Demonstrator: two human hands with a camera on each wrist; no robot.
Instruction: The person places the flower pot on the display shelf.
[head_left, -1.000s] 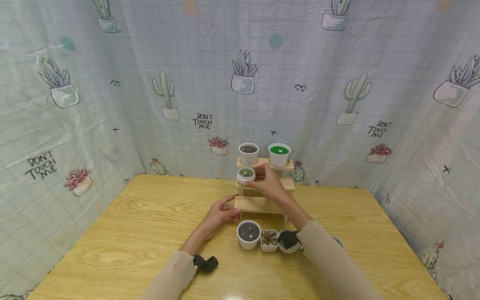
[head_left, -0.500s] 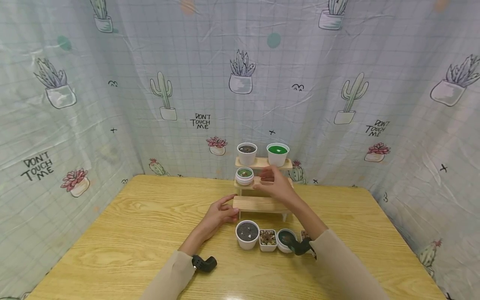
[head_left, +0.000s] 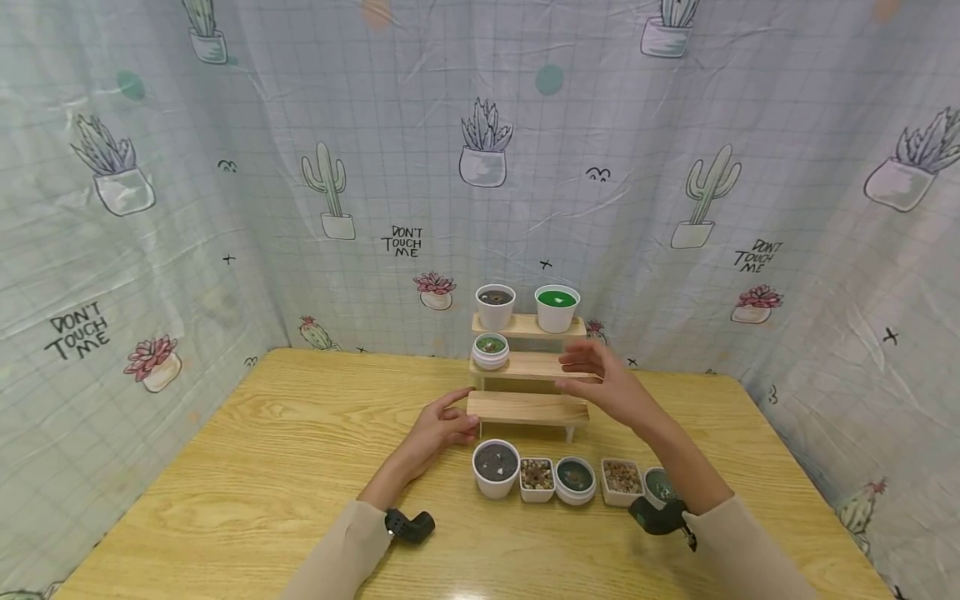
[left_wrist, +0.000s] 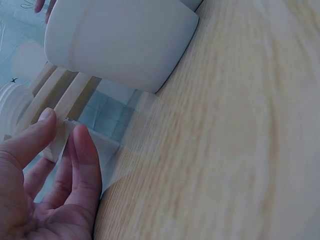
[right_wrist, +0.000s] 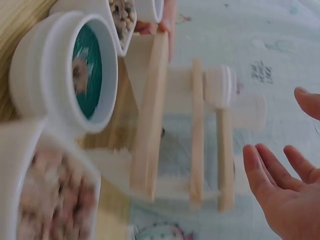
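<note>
A three-step wooden shelf stand [head_left: 528,407] with pale treads and white legs stands on the table. My left hand [head_left: 437,427] grips the left end of its lowest step; in the left wrist view the thumb and fingers [left_wrist: 87,155] pinch that corner. A small round white pot [head_left: 491,353] with green filling sits on the middle step's left side. On the top step are a white pot with dark soil [head_left: 495,310] and a white pot with a bright green surface [head_left: 557,312]. My right hand [head_left: 611,387], fingers spread and holding nothing, hovers by the middle step's right end.
Before the stand, a row holds a large soil pot [head_left: 496,475], a square pebble pot [head_left: 537,483], a round dark-green pot [head_left: 575,483], a square gravel pot [head_left: 622,485] and another round pot [head_left: 659,483], partly behind the right wrist camera. A printed curtain [head_left: 375,108] surrounds the table.
My right hand has let go of the small round pot on the middle step and moved right, away from it. The left hand keeps its place at the stand.
</note>
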